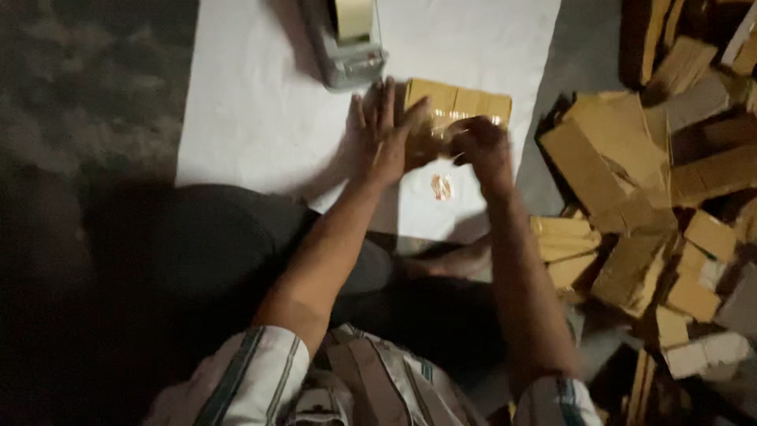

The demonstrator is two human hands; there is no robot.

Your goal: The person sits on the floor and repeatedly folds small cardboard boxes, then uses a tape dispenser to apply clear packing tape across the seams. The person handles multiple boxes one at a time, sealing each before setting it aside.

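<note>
From the head view, a small flat cardboard box [457, 106] lay on a white sheet [252, 102] spread over the dark floor. The left hand [381, 134] rested flat with fingers spread wide, pressing on the box's left end and the sheet beside it. The right hand [482, 150] was curled narrow at the box's near edge, where glossy clear tape [465, 120] caught the light; whether it pinched the tape could not be told through the blur. A grey tape dispenser [347, 39] holding a pale roll stood just beyond the left hand. A small scrap of tape [442, 187] lay on the sheet near the wrists. To the right, a loose heap of brown cardboard boxes [646, 181] covered the floor.
</note>
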